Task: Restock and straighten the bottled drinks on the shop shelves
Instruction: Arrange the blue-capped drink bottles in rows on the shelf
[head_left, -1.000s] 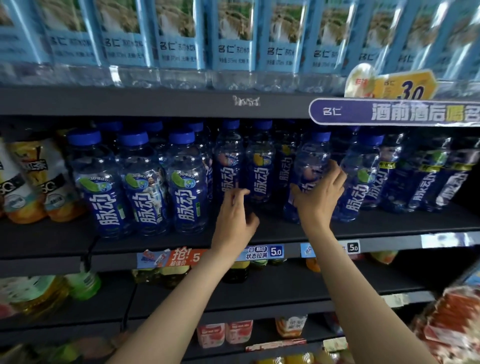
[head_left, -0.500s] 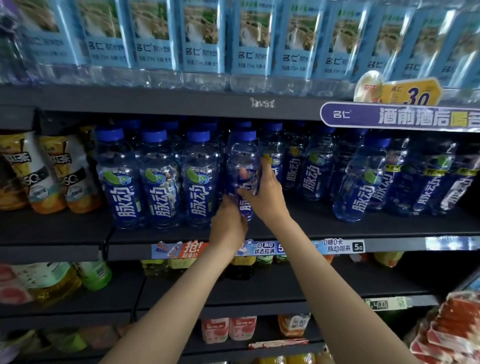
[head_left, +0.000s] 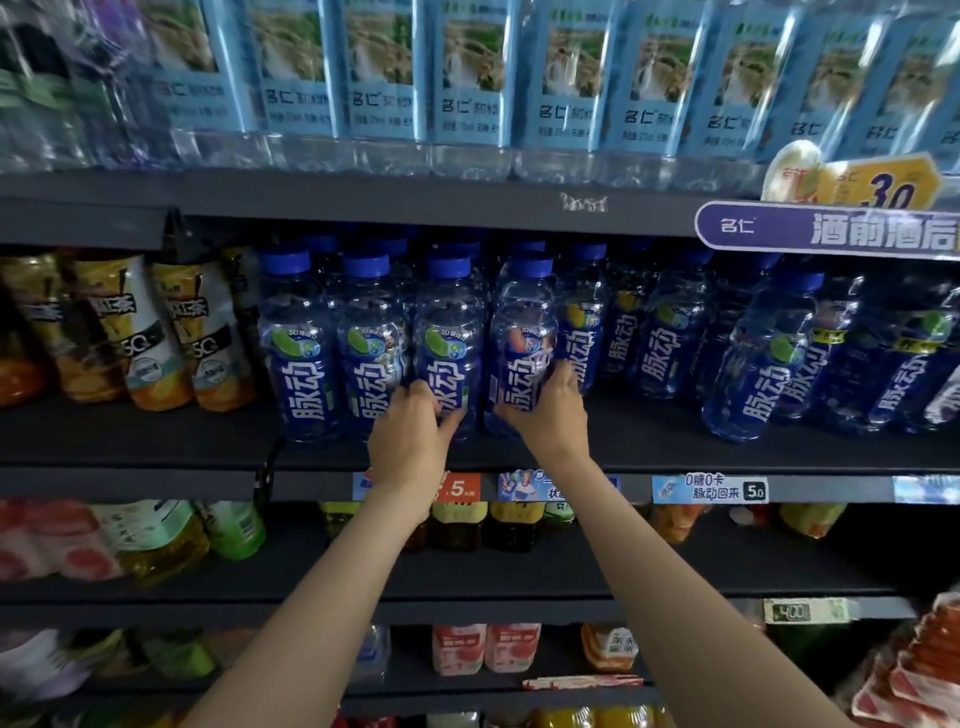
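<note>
- Gripping the lower body of a blue-capped drink bottle (head_left: 522, 343) with my right hand (head_left: 545, 410), fingers curled round its label, I hold it upright at the front of the middle shelf (head_left: 649, 447).
- My left hand (head_left: 410, 436) wraps the base of the neighbouring bottle (head_left: 448, 338), at nine o'clock from the first, the two standing just beside each other.
- Two more front-row bottles (head_left: 332, 343) stand further toward nine o'clock, in line.
- Toward three o'clock, a leaning bottle (head_left: 763, 358) stands apart from my pair, with others behind it.
- At twelve o'clock, the upper shelf carries pale-blue water packs (head_left: 467, 78).
- At six o'clock, price tags (head_left: 709, 488) line the shelf edge.
</note>
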